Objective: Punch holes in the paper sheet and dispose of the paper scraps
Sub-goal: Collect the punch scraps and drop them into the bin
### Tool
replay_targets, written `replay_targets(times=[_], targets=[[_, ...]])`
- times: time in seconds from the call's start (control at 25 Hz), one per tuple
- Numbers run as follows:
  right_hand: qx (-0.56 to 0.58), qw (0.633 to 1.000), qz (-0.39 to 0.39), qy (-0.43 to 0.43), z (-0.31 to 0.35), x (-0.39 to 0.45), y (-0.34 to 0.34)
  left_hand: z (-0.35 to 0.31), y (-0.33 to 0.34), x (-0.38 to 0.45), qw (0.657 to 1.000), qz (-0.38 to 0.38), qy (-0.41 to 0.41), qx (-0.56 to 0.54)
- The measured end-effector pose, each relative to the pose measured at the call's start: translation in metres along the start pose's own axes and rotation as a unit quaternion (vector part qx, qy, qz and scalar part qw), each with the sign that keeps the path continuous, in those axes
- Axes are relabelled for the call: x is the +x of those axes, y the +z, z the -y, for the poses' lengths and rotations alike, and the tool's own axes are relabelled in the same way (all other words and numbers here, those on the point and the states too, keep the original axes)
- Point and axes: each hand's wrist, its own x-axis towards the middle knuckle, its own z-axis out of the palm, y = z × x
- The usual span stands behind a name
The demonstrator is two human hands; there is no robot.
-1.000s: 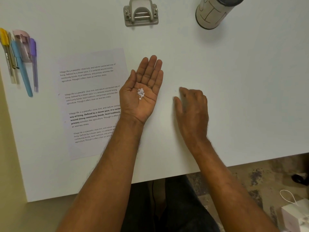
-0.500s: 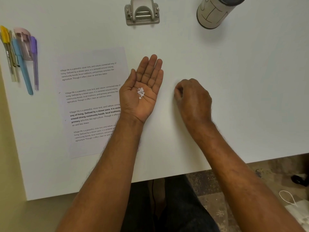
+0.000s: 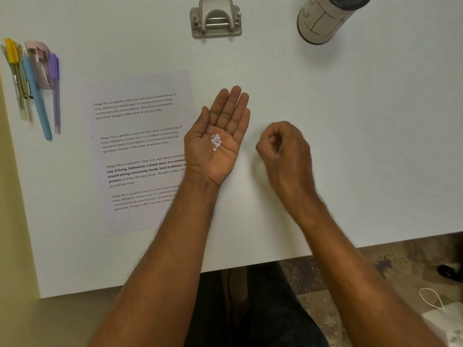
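My left hand (image 3: 220,141) lies palm up on the white table (image 3: 363,146) with its fingers straight. A small heap of round white paper scraps (image 3: 216,141) rests in the palm. To its right, my right hand (image 3: 285,151) hovers just above the table with fingers curled towards the thumb, pinching what looks like a tiny scrap. The printed paper sheet (image 3: 140,151) lies flat to the left, partly under my left forearm, with small holes near its left edge. The grey hole punch (image 3: 216,20) stands at the far edge.
A cylindrical container (image 3: 325,18) with a dark rim stands at the far right. Several pens and a small stapler (image 3: 32,81) lie at the far left. The table's near edge runs under my forearms, and a white bag (image 3: 443,319) sits on the floor at lower right.
My right hand went from flat on the table to curled, then lifted slightly and turned towards my left hand. My left hand stayed still with the scraps.
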Motion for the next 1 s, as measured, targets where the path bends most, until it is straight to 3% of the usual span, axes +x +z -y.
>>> replay_targets(times=[0.08,0.24,0.72,0.8,1.0], targets=[[0.059,0.997,0.007,-0.04,0.024,-0.015,0.006,0.005,0.0,0.0,1.0,0.001,-0.002,0.008],[0.01,0.992,0.025,-0.12,0.041,-0.029,0.031,0.009,0.003,-0.002,1.0,0.011,-0.002,0.022],[0.007,0.984,-0.041,-0.176,0.028,-0.031,0.033,-0.001,0.001,0.001,1.0,0.017,0.004,-0.012],[0.028,0.985,-0.054,-0.162,0.016,-0.032,0.024,-0.011,0.002,0.002,0.999,0.016,0.008,-0.04],[0.058,0.992,-0.111,-0.005,-0.04,-0.029,0.01,-0.032,0.003,0.003,0.997,0.007,0.032,-0.066]])
